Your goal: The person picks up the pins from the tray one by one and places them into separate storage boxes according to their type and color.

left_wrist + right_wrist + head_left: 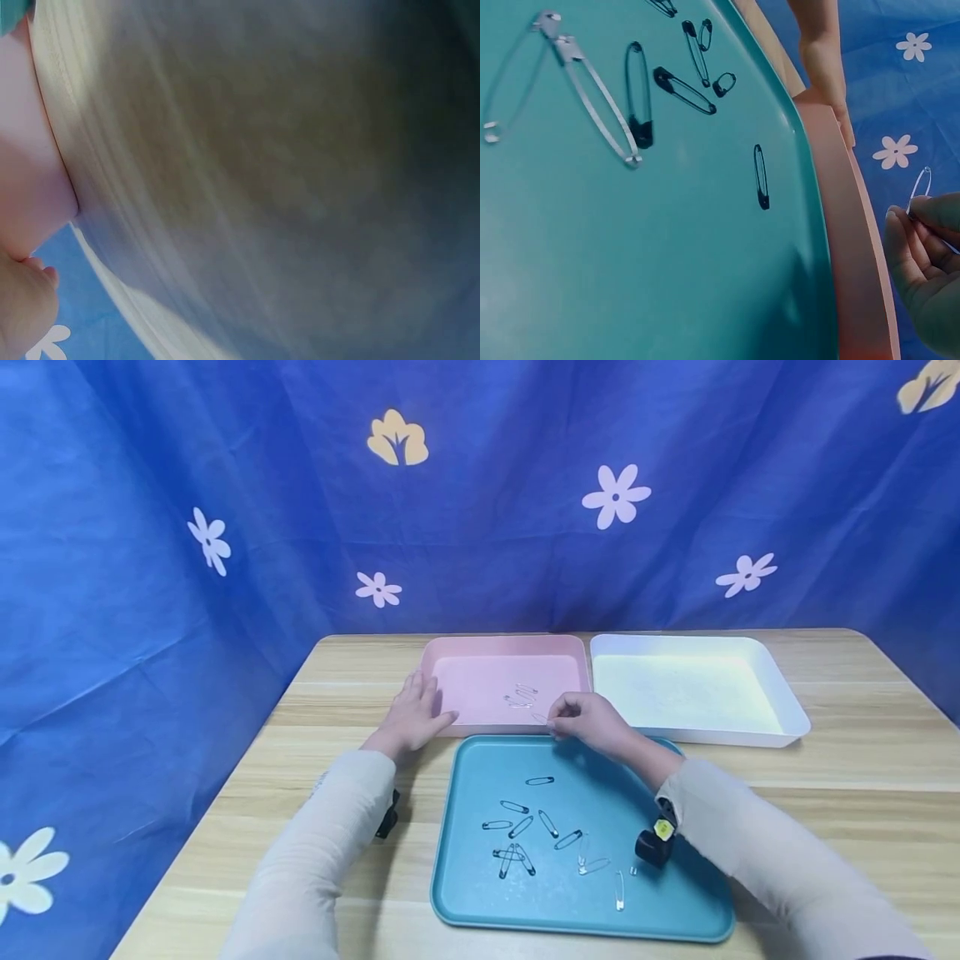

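Note:
My right hand (592, 722) pinches a silver safety pin (920, 187) between thumb and fingers, above the near right corner of the pink tray (483, 729). Several silver safety pins (522, 693) lie inside that tray. At its left side rests my left hand (411, 714), fingers extended along the rim and nothing held. Nearer to me is a teal tray (577, 917) with scattered black safety pins (548, 823) on its left and middle. A few silver safety pins (619, 891) lie toward its right. Sleeve fabric fills most of the left wrist view.
A white tray (787, 720) stands right of the pink one, close beside it. All the trays are on a wooden table (862, 777). A blue patterned curtain (510, 568) hangs behind and to the left.

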`<action>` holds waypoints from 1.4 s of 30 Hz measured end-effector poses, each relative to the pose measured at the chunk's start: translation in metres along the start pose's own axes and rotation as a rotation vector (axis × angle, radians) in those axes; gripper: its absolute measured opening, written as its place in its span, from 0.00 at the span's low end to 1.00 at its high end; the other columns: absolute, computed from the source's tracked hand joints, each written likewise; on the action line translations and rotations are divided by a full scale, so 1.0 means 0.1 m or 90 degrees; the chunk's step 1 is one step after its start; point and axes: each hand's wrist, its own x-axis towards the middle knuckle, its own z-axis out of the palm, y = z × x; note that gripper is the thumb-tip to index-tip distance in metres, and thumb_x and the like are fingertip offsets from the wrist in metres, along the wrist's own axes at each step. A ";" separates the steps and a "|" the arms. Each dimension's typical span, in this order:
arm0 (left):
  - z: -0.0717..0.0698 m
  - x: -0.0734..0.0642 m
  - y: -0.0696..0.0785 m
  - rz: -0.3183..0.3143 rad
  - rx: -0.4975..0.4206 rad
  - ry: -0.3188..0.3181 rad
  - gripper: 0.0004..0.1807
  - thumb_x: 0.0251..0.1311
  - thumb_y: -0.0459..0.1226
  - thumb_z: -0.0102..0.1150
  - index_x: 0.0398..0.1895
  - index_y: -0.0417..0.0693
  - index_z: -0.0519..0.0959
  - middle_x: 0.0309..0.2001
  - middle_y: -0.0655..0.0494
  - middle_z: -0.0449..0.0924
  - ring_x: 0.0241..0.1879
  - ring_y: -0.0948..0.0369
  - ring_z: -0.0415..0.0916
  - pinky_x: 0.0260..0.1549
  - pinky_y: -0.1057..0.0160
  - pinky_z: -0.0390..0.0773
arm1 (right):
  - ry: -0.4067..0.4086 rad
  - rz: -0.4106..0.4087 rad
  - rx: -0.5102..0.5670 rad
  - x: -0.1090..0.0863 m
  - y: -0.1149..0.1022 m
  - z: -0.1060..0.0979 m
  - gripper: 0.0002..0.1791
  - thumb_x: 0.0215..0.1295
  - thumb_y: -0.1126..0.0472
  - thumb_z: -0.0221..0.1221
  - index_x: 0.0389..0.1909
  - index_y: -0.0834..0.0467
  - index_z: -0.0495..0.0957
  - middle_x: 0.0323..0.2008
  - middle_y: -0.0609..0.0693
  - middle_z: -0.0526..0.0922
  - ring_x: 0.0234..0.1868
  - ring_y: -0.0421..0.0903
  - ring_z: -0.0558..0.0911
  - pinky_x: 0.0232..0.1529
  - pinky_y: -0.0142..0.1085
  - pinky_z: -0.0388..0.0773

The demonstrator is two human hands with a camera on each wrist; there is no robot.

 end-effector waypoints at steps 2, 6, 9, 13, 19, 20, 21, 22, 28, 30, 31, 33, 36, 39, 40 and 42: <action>0.00 0.00 0.01 0.000 0.003 -0.002 0.44 0.56 0.58 0.37 0.65 0.36 0.41 0.64 0.36 0.29 0.63 0.45 0.27 0.58 0.47 0.38 | 0.006 0.004 -0.001 0.04 0.00 0.01 0.02 0.54 0.67 0.56 0.26 0.63 0.75 0.23 0.51 0.76 0.26 0.45 0.73 0.33 0.41 0.73; 0.00 -0.01 0.02 0.003 0.001 0.002 0.44 0.56 0.58 0.37 0.65 0.36 0.41 0.64 0.35 0.29 0.63 0.45 0.27 0.58 0.47 0.39 | 0.023 0.011 -0.017 0.14 -0.02 0.03 0.05 0.54 0.67 0.56 0.30 0.65 0.76 0.28 0.52 0.77 0.32 0.45 0.74 0.36 0.37 0.73; -0.01 -0.02 0.03 0.006 0.000 0.007 0.44 0.56 0.58 0.37 0.65 0.35 0.42 0.64 0.35 0.30 0.63 0.45 0.27 0.58 0.47 0.39 | 0.040 0.025 0.000 0.23 -0.04 0.05 0.07 0.54 0.69 0.55 0.34 0.68 0.76 0.32 0.54 0.77 0.34 0.46 0.76 0.38 0.38 0.75; -0.01 -0.03 0.03 0.004 0.003 0.007 0.44 0.56 0.58 0.37 0.65 0.35 0.42 0.64 0.35 0.30 0.63 0.45 0.27 0.58 0.48 0.39 | 0.075 0.051 0.014 0.35 -0.04 0.09 0.09 0.55 0.71 0.53 0.36 0.69 0.76 0.35 0.57 0.76 0.34 0.47 0.77 0.37 0.37 0.75; 0.00 -0.02 0.02 0.008 0.001 0.015 0.44 0.55 0.58 0.38 0.64 0.35 0.43 0.64 0.34 0.30 0.63 0.44 0.28 0.58 0.47 0.40 | 0.121 0.080 -0.029 0.51 -0.01 0.17 0.09 0.53 0.70 0.53 0.35 0.66 0.77 0.35 0.55 0.78 0.30 0.44 0.75 0.29 0.29 0.72; 0.00 -0.02 0.02 0.008 0.002 0.016 0.44 0.55 0.58 0.38 0.64 0.34 0.43 0.64 0.34 0.30 0.63 0.44 0.28 0.58 0.47 0.40 | 0.123 0.084 -0.031 0.54 -0.01 0.18 0.09 0.53 0.70 0.53 0.35 0.66 0.78 0.35 0.55 0.78 0.30 0.44 0.75 0.28 0.29 0.71; 0.00 -0.01 0.02 0.009 0.001 0.017 0.44 0.55 0.57 0.38 0.64 0.34 0.43 0.64 0.34 0.30 0.62 0.44 0.28 0.58 0.46 0.40 | 0.128 0.087 -0.037 0.56 -0.01 0.19 0.09 0.52 0.70 0.53 0.35 0.65 0.78 0.35 0.55 0.78 0.30 0.44 0.74 0.27 0.28 0.70; 0.01 -0.01 0.02 0.009 0.003 0.017 0.44 0.55 0.57 0.38 0.64 0.34 0.43 0.64 0.34 0.30 0.62 0.44 0.28 0.58 0.46 0.40 | 0.131 0.091 -0.041 0.58 -0.01 0.19 0.10 0.52 0.70 0.53 0.35 0.64 0.78 0.35 0.54 0.78 0.30 0.44 0.73 0.28 0.29 0.69; 0.01 -0.01 0.02 0.006 0.002 0.015 0.44 0.55 0.58 0.38 0.64 0.35 0.42 0.64 0.34 0.30 0.62 0.44 0.28 0.58 0.48 0.37 | 0.133 0.104 -0.081 0.74 0.00 0.20 0.10 0.53 0.70 0.52 0.35 0.63 0.79 0.37 0.53 0.78 0.32 0.44 0.71 0.31 0.29 0.67; 0.00 -0.01 0.02 0.007 0.003 0.015 0.44 0.55 0.58 0.38 0.64 0.35 0.42 0.64 0.33 0.30 0.62 0.43 0.29 0.58 0.47 0.37 | 0.127 0.104 -0.088 0.79 0.01 0.21 0.09 0.53 0.70 0.53 0.35 0.63 0.79 0.35 0.53 0.79 0.29 0.44 0.71 0.30 0.29 0.67; 0.00 0.00 0.02 0.007 0.003 0.016 0.44 0.55 0.57 0.38 0.64 0.35 0.42 0.64 0.33 0.30 0.62 0.43 0.29 0.58 0.47 0.38 | 0.125 0.104 -0.088 0.81 0.01 0.22 0.09 0.52 0.71 0.53 0.34 0.64 0.79 0.34 0.53 0.79 0.28 0.43 0.71 0.30 0.29 0.68; 0.00 0.00 0.02 0.008 0.002 0.016 0.44 0.55 0.57 0.38 0.64 0.34 0.42 0.64 0.33 0.30 0.62 0.43 0.29 0.58 0.47 0.38 | 0.122 0.104 -0.088 0.85 0.02 0.23 0.09 0.51 0.72 0.53 0.33 0.64 0.79 0.32 0.53 0.79 0.26 0.43 0.71 0.29 0.28 0.68; 0.00 -0.01 0.02 0.008 0.001 0.019 0.44 0.55 0.57 0.38 0.64 0.35 0.43 0.64 0.34 0.31 0.62 0.43 0.30 0.58 0.47 0.39 | 0.120 0.096 -0.101 0.90 0.03 0.26 0.09 0.50 0.72 0.54 0.31 0.64 0.79 0.29 0.53 0.79 0.26 0.43 0.71 0.28 0.29 0.68; 0.01 -0.01 0.02 0.007 0.002 0.018 0.44 0.56 0.57 0.39 0.64 0.35 0.43 0.64 0.34 0.31 0.62 0.43 0.30 0.58 0.47 0.39 | 0.121 0.087 -0.122 0.94 0.04 0.28 0.08 0.50 0.72 0.54 0.31 0.64 0.79 0.29 0.53 0.79 0.29 0.44 0.71 0.30 0.29 0.67; 0.01 -0.01 0.01 0.005 0.002 0.016 0.44 0.56 0.57 0.39 0.64 0.35 0.42 0.64 0.34 0.30 0.62 0.43 0.29 0.58 0.47 0.39 | 0.119 0.088 -0.127 0.95 0.04 0.29 0.08 0.50 0.73 0.54 0.30 0.64 0.79 0.30 0.53 0.79 0.29 0.45 0.72 0.30 0.29 0.68; 0.00 -0.01 0.01 0.002 0.001 0.013 0.44 0.56 0.57 0.39 0.65 0.35 0.42 0.64 0.35 0.30 0.63 0.44 0.28 0.58 0.47 0.39 | 0.116 0.093 -0.131 0.97 0.03 0.30 0.08 0.50 0.73 0.54 0.30 0.64 0.79 0.30 0.53 0.79 0.29 0.45 0.71 0.28 0.28 0.67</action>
